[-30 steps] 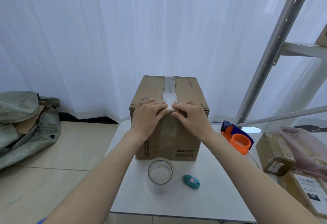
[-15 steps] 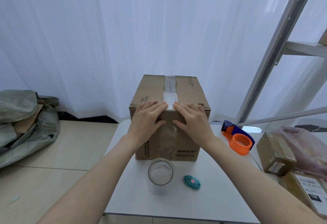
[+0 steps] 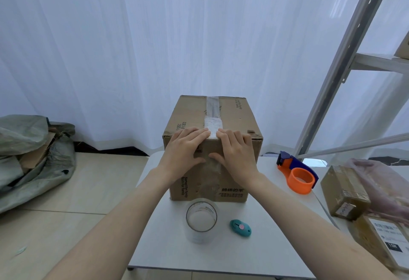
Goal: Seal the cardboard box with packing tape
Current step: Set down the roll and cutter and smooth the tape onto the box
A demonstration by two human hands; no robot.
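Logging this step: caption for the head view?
Both hands press clear tape over the cardboard box front edge.

"Named For Family" and "棉棉的羊" on cardboard box (image 3: 232, 113), "15M" on parcel label (image 3: 392, 238)

Both hands slid down off the top edge: the left hand (image 3: 184, 149) and right hand (image 3: 235, 153) pressed flat against the box (image 3: 232, 182) front.

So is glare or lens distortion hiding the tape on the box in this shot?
Head view: backlight from the curtain leaves the tape strip pale but readable on the cardboard box; wide-angle bending slants the shelf frame; focus is sharp on both hands, left hand and right hand.
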